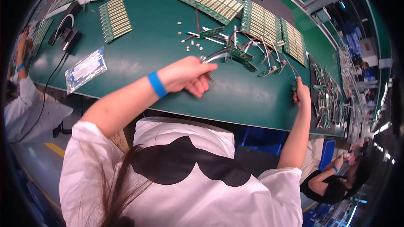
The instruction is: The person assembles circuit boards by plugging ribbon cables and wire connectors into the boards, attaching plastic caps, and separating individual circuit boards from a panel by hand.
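Observation:
My left hand (187, 75), with a blue band at its wrist, is closed over the middle of the green bench. At its thumb and forefinger it pinches a bundle of thin wires (215, 57); the lower fingers are curled and slightly blurred. Further right, my right hand (302, 93) is closed on a small circuit board (294, 85), mostly hidden by the fingers, with thin wires running up from it. Between the hands and farther back lies a loose cluster of narrow green boards (240, 53) with red, white and black wires. Several tiny pale connectors (192, 42) lie left of it.
Panels of boards (212, 2) line the back, with one panel (115, 19) standing apart at left. A plastic bag (86, 70) and a black device with a cable (69, 40) lie left. Wired boards (326, 94) cover a dark mat at right. Other people sit on both sides.

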A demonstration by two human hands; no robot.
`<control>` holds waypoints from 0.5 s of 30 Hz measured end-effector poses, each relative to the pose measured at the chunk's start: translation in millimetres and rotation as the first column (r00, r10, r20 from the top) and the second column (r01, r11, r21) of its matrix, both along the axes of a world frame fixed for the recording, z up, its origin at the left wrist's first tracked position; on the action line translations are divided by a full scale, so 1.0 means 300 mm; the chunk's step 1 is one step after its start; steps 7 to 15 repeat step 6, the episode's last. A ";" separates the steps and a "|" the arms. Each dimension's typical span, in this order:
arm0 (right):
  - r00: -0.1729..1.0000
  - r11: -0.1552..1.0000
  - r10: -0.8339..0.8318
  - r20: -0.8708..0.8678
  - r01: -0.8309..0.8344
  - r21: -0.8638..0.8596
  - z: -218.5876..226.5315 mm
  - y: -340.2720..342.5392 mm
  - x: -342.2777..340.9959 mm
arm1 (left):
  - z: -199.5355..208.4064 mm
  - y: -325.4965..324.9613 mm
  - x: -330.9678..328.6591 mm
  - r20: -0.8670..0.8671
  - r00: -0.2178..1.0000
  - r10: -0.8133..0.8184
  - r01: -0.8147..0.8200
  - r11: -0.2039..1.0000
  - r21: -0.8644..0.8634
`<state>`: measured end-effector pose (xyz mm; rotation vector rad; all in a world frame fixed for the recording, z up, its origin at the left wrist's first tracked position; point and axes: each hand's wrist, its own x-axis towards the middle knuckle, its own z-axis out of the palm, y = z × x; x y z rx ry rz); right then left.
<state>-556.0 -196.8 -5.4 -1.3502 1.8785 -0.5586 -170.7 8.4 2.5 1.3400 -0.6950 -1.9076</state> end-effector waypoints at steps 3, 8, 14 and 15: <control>0.994 1.000 0.008 -0.113 -0.007 0.009 0.005 -0.074 0.005 | 0.010 -0.065 0.010 0.110 0.990 -0.093 0.106 0.987 -0.121; 0.961 0.990 -0.038 -0.274 -0.001 -0.138 0.036 -0.098 0.069 | 0.027 -0.090 0.030 0.258 0.960 -0.113 0.167 0.965 -0.201; 0.961 0.990 -0.038 -0.274 -0.001 -0.138 0.036 -0.098 0.069 | 0.027 -0.090 0.030 0.258 0.960 -0.113 0.167 0.965 -0.201; 0.961 0.990 -0.038 -0.274 -0.001 -0.138 0.036 -0.098 0.069 | 0.027 -0.090 0.030 0.258 0.960 -0.113 0.167 0.965 -0.201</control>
